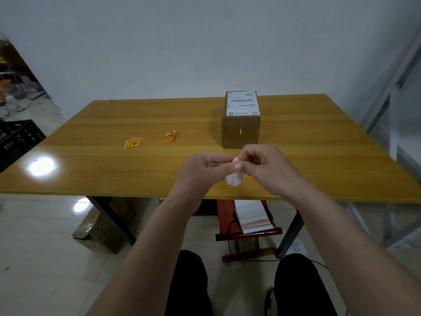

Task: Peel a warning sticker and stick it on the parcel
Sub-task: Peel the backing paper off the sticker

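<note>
Above the near edge of the yellow wood-grain table (91,124), the person holds both hands close together, raised off the surface so the fingers can work freely. The left hand (205,169) and the right hand (264,165) both pinch a small white-backed sticker (233,177), whose pale backing faces the camera; the printed side is hidden. The two pinches meet at the sticker's upper edge, a grip that suits prising the sticker away from its liner, so the peeling step appears to be in progress. Whether any separation has begun cannot be told, since the fingers cover that edge.

The brown cardboard parcel (240,131) stands upright just beyond the hands, its white shipping label with barcode (242,103) on the top face. It sits within easy reach, probably so the sticker can go straight across once it is free. The front face is bare cardboard and looks like a likely spot.

To the left, well apart from the parcel, lies a small stack of yellow and red warning stickers (134,143), the supply. Between the stack and the parcel rests a curled yellow and red sticker scrap (170,135), apparently set aside.
</note>
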